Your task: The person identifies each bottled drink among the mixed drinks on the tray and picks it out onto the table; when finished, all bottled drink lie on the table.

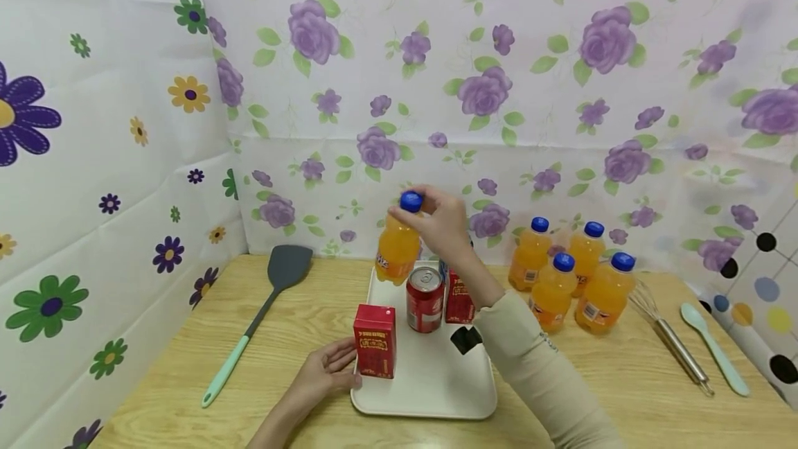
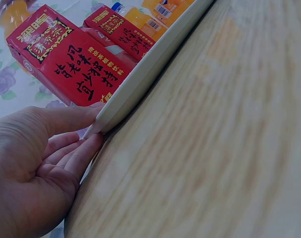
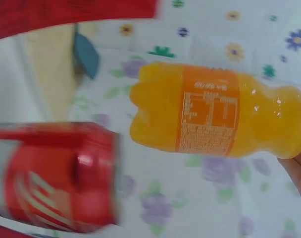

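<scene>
My right hand (image 1: 444, 222) pinches an orange soda bottle (image 1: 397, 249) near its blue cap and holds it in the air over the far left part of a white tray (image 1: 430, 393). In the right wrist view the bottle (image 3: 210, 111) hangs apart from the red soda can (image 3: 66, 178). My left hand (image 2: 41, 158) pinches the tray's left rim (image 2: 135, 89), thumb above and fingers below. Close to that thumb stands a red herbal tea carton (image 1: 375, 341). The can and a second red carton (image 1: 459, 300) also stand on the tray; my right arm partly hides that carton.
Several orange soda bottles (image 1: 564, 289) stand right of the tray. Farther right lie a whisk (image 1: 676, 348) and a mint-green spoon (image 1: 713, 348). A grey spatula (image 1: 268, 303) with a mint handle lies left. Flowered sheets (image 1: 399, 102) hang behind the table. A black patch (image 1: 465, 339) shows on the tray.
</scene>
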A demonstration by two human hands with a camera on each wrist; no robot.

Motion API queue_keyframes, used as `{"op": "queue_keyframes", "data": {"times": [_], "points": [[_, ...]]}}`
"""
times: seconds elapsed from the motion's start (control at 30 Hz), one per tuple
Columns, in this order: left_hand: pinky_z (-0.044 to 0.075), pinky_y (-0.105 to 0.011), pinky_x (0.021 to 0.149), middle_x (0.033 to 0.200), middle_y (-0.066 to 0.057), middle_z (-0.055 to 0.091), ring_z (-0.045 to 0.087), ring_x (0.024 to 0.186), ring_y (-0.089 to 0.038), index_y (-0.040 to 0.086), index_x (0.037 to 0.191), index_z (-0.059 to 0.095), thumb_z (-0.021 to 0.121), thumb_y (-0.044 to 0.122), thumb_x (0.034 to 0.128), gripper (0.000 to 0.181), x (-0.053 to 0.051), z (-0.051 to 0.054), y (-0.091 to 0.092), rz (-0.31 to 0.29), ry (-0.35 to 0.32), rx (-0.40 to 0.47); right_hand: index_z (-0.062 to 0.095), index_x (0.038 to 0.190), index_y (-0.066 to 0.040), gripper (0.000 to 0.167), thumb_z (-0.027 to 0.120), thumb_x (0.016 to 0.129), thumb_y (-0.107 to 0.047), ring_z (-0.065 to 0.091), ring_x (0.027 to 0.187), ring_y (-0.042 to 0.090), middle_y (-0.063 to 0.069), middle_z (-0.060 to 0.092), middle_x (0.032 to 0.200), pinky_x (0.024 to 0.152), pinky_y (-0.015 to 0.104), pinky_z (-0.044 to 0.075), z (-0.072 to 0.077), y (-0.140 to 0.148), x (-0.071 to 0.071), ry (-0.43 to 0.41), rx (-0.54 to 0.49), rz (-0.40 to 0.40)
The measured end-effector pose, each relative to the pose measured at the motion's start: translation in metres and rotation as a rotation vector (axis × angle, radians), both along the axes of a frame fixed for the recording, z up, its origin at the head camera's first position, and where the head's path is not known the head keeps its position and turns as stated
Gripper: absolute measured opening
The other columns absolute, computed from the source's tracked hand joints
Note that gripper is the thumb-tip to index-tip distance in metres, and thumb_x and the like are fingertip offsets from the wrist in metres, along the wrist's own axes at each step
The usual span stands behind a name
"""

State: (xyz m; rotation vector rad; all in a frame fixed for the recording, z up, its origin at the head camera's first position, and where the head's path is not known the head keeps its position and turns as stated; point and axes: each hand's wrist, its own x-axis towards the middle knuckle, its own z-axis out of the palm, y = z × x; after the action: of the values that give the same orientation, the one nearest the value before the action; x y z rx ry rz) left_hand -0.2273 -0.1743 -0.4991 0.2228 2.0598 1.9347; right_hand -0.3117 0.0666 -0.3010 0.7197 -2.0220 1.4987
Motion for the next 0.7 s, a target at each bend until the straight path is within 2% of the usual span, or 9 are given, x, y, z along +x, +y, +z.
{"op": "queue_keyframes", "data": {"times": [0.2,0.33,0.4,0.57,0.63,0.7], "points": [[0.05,-0.033,0.107,0.151,-0.033,0.035,0.036,0.141,-0.044,-0.012,0.146,0.031,0.075,0.002,0.0811,0.08,0.001,0.002,0.001,-0.025,-0.008,0.004,0.07,0.102,0.004,0.025,0.079,0.081,-0.007,0.067,0.072,-0.003,0.021,0.073,0.094,0.066,0.014,0.06,0.023,0.03,0.016,0.034,-0.057,-0.034],[0.05,-0.032,0.107,0.151,-0.032,0.035,0.036,0.141,-0.044,-0.012,0.146,0.031,0.076,0.003,0.0808,0.081,0.001,0.002,0.002,-0.026,-0.013,-0.004,0.069,0.102,0.003,0.026,0.079,0.08,-0.006,0.067,0.071,-0.005,0.021,0.074,0.094,0.064,0.015,0.06,0.039,0.053,0.029,0.024,-0.033,-0.064],[0.05,-0.031,0.108,0.151,-0.032,0.035,0.036,0.141,-0.043,-0.011,0.146,0.032,0.076,0.003,0.0805,0.081,0.001,0.002,0.003,-0.016,-0.013,-0.014,0.069,0.103,0.003,0.027,0.079,0.08,-0.008,0.068,0.071,-0.003,0.013,0.075,0.091,0.063,0.015,0.06,0.045,0.066,0.035,0.004,-0.01,-0.079],[0.05,-0.03,0.107,0.151,-0.032,0.035,0.037,0.141,-0.043,-0.011,0.146,0.031,0.076,0.004,0.0808,0.08,0.002,0.002,0.004,-0.017,-0.015,-0.022,0.07,0.104,0.0,0.029,0.079,0.082,-0.017,0.067,0.068,-0.004,-0.022,0.068,0.081,0.062,0.014,0.059,0.051,0.102,0.052,-0.036,0.089,-0.181],[0.051,-0.03,0.106,0.151,-0.032,0.035,0.037,0.141,-0.043,-0.012,0.146,0.031,0.076,0.004,0.081,0.081,0.002,0.002,0.003,-0.017,-0.018,-0.025,0.07,0.105,-0.002,0.03,0.079,0.083,-0.021,0.067,0.068,-0.006,-0.027,0.065,0.079,0.063,0.012,0.059,0.048,0.117,0.059,-0.055,0.136,-0.229],[0.052,-0.032,0.105,0.15,-0.033,0.035,0.038,0.14,-0.043,-0.012,0.146,0.031,0.076,0.003,0.0807,0.08,0.003,0.002,0.002,-0.008,-0.016,-0.027,0.071,0.105,-0.003,0.031,0.079,0.083,-0.024,0.066,0.07,-0.008,-0.026,0.065,0.08,0.063,0.011,0.058,0.043,0.13,0.065,-0.081,0.175,-0.272]]}}
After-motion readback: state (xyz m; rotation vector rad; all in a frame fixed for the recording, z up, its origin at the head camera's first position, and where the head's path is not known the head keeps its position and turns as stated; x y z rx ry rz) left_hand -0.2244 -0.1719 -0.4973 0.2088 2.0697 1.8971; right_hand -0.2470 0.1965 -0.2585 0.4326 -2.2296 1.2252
